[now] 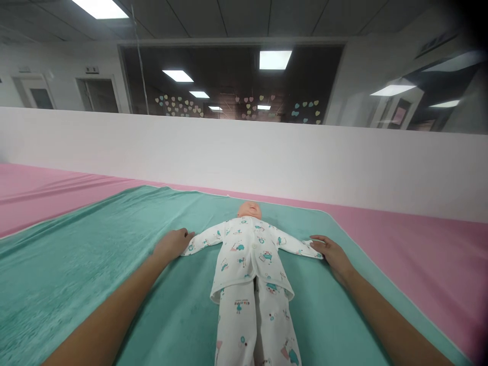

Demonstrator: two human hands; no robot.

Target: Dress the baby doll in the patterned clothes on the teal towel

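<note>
A baby doll [249, 209] lies on its back on a green blanket [114, 244], its head away from me and both arms spread sideways. It wears a white printed long-sleeved top [244, 249] and matching trousers [238, 325]. The top's front edges part below the chest. My left hand [173, 245] is closed on the end of the sleeve [204, 238] at the left. At the other side, my right hand [333, 255] pinches the end of the right-side sleeve [297, 245] between thumb and fingers. The doll's own hands are hidden, and its feet lie out of view.
Pink sheeting [427, 249] shows around the blanket on both sides. Behind the doll runs a low white wall [229, 152]. Beyond it is a dark window [229, 66] with heart-shaped stickers, plus doorways at the left.
</note>
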